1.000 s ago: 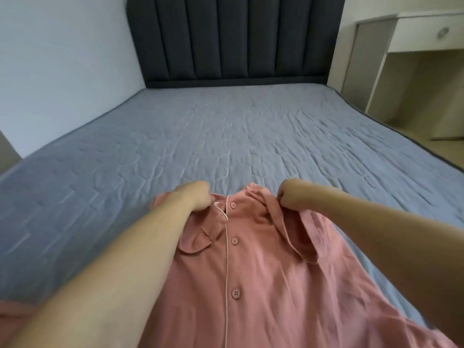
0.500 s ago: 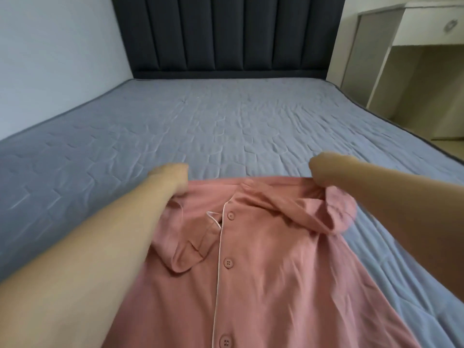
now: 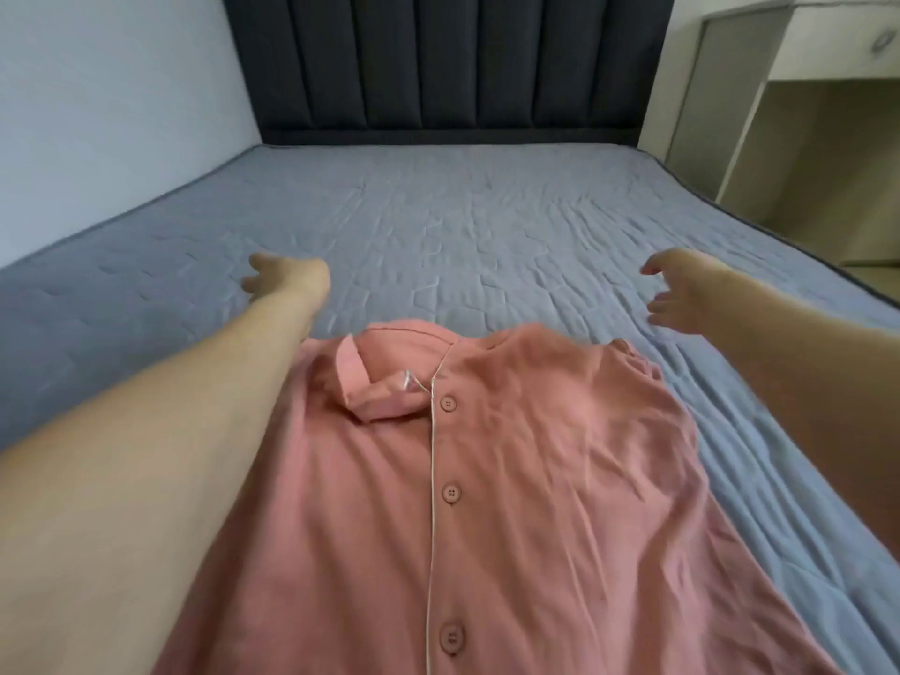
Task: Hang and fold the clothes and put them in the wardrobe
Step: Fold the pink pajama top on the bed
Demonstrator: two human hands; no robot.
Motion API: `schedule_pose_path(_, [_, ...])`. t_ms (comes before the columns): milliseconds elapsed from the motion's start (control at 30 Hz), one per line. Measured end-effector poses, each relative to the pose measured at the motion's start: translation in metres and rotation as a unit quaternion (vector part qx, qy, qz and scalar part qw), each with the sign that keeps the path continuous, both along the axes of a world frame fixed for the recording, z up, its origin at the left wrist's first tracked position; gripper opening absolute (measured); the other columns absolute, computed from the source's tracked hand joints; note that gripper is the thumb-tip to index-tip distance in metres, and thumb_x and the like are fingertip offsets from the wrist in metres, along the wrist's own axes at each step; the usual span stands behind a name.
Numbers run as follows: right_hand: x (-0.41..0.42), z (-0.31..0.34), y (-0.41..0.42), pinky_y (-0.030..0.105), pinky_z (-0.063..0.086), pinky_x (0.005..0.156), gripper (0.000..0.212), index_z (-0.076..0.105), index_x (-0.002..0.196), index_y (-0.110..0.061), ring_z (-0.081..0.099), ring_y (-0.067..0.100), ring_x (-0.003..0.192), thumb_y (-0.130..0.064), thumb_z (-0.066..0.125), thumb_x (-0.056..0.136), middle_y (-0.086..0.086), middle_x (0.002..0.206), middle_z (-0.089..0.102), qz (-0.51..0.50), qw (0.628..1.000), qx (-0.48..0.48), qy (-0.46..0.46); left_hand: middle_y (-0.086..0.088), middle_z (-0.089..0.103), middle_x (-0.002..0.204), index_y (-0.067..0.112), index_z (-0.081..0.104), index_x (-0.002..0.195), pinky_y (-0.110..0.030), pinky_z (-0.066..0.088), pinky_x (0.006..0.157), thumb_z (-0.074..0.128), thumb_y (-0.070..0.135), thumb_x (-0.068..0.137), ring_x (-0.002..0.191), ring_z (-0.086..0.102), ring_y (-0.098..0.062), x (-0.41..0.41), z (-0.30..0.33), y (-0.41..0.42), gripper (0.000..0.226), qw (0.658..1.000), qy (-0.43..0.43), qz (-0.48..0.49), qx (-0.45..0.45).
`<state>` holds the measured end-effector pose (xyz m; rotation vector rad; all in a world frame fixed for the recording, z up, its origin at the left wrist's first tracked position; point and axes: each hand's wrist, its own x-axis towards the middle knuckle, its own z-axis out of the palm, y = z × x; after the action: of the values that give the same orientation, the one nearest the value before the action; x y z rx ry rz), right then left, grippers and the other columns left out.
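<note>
One pink shirt, three buttons showing, is laid flat on the grey bed below a dark headboard, with the left hand and right hand spread empty beyond its collar.

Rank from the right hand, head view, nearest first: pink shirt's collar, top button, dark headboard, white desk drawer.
From the right hand:
1. Collar of the pink shirt, toward the person's left and nearer them.
2. Top button, just below the collar; close to call against it.
3. White desk drawer, far right.
4. Dark headboard, far end of the bed.
</note>
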<state>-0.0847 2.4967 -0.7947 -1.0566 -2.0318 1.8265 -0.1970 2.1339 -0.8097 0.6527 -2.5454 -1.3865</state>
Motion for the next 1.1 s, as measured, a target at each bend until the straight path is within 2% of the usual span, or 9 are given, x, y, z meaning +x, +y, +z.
schedule_pose_path(100, [0.002,-0.024,-0.031,0.021,0.042,0.06,0.015,0.059,0.102,-0.014,0.057,0.027,0.079,-0.019,0.053,0.089,0.014,0.096,0.056,0.099,0.943,0.316,-0.019,-0.012,0.053,0.125,0.013,0.056,0.117,-0.031,0.04,0.098,0.059,0.017,0.088,0.122,0.048,-0.034,0.025,-0.018,0.013,0.029,0.956,0.11,-0.229,-0.146])
schedule_pose_path(167, [0.003,-0.047,-0.054,0.031,0.046,0.082,0.035,0.059,0.118,-0.02,0.06,0.03,0.102,-0.04,0.052,0.09,0.006,0.11,0.064,0.226,0.856,0.462,-0.05,0.006,0.062,0.107,0.022,0.061,0.104,-0.021,0.042,0.086,0.063,0.035,0.084,0.107,0.057,-0.019,0.051,-0.034,0.012,0.024,0.898,0.009,-0.414,-0.148])
schedule_pose_path(300, [-0.009,-0.056,-0.094,0.032,0.042,0.065,0.063,0.064,0.082,-0.025,0.059,0.023,0.09,-0.081,0.038,0.073,-0.004,0.088,0.064,0.317,0.821,0.468,-0.083,0.019,0.047,0.129,0.039,0.044,0.125,-0.029,0.034,0.096,0.06,0.065,0.053,0.118,0.045,-0.006,0.067,-0.047,-0.018,0.078,0.816,-0.12,-0.465,-0.321])
schedule_pose_path(400, [-0.031,-0.047,-0.108,0.036,0.046,0.079,0.072,0.058,0.083,-0.025,0.056,0.023,0.089,-0.091,0.037,0.062,-0.003,0.09,0.059,0.333,0.812,0.46,-0.133,-0.001,0.044,0.136,0.027,0.051,0.121,-0.035,0.029,0.102,0.048,0.061,0.065,0.128,0.035,-0.023,0.057,-0.046,-0.012,0.066,0.813,-0.126,-0.411,-0.392])
schedule_pose_path(633, [-0.046,-0.058,-0.129,0.021,0.044,0.05,0.027,0.053,0.066,-0.011,0.052,0.016,0.046,-0.014,0.048,0.092,0.005,0.064,0.055,0.488,0.651,0.449,-0.367,0.004,0.064,0.094,0.021,0.048,0.086,-0.041,0.045,0.087,0.053,0.028,0.091,0.092,0.055,-0.025,0.031,-0.048,0.021,0.011,0.815,0.02,-0.439,-0.378])
schedule_pose_path(733, [-0.043,-0.047,-0.116,0.03,0.054,0.056,0.016,0.062,0.083,-0.006,0.066,0.027,0.072,-0.021,0.065,0.088,0.008,0.075,0.068,0.425,0.715,0.49,-0.263,-0.006,0.065,0.111,0.021,0.053,0.107,-0.042,0.039,0.088,0.045,0.034,0.099,0.105,0.056,-0.032,0.033,-0.052,0.051,0.017,0.787,0.251,-0.354,-0.438])
schedule_pose_path(833, [-0.036,-0.047,-0.092,0.036,0.044,0.074,0.018,0.064,0.102,-0.017,0.06,0.034,0.1,-0.018,0.054,0.087,0.01,0.109,0.06,0.217,0.753,0.62,-0.043,-0.001,0.053,0.131,0.031,0.048,0.128,-0.043,0.027,0.102,0.039,0.042,0.101,0.12,0.045,-0.029,0.04,-0.072,0.078,0.031,0.737,0.273,-0.316,-0.532])
schedule_pose_path(900, [-0.036,-0.062,-0.098,0.039,0.037,0.076,0.018,0.058,0.104,-0.017,0.054,0.036,0.103,-0.021,0.045,0.093,0.012,0.11,0.056,0.159,0.751,0.63,0.121,-0.006,0.051,0.132,0.027,0.046,0.132,-0.046,0.025,0.106,0.04,0.04,0.099,0.121,0.043,-0.031,0.043,-0.08,0.081,0.035,0.784,0.281,-0.262,-0.488])
schedule_pose_path(1100, [-0.04,-0.128,-0.117,0.039,0.035,0.07,0.023,0.049,0.106,-0.012,0.055,0.037,0.098,-0.033,0.043,0.098,0.017,0.106,0.062,0.211,0.789,0.567,0.108,-0.001,0.036,0.151,0.031,0.041,0.137,-0.044,0.018,0.116,0.019,0.055,0.099,0.14,0.03,-0.025,0.026,-0.101,0.008,0.05,0.839,0.001,-0.357,-0.411])
